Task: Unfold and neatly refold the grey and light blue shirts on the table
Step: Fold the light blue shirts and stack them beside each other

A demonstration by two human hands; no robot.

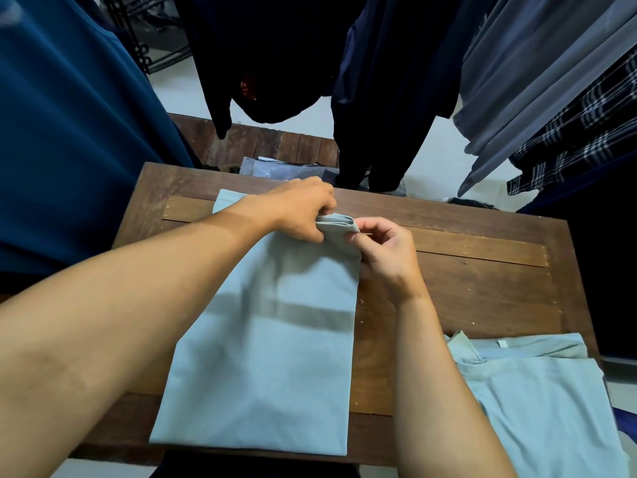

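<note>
several hanging garments (396,81) beyond table (482,277)

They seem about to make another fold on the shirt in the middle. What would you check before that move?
1. Left hand pinches the folded corner at the far end of the middle shirt: ok.
2. Right hand pinches the same folded corner: ok.
3. Middle shirt lies flat and smooth: ok.
4. Its near hem rests on the table, not over the edge: ok.
5. Second shirt, at the right, is out of the way and tidy: not ok, it is rumpled and runs over the table's edge.
6. Which shirt is grey and which light blue: cannot tell.
</note>
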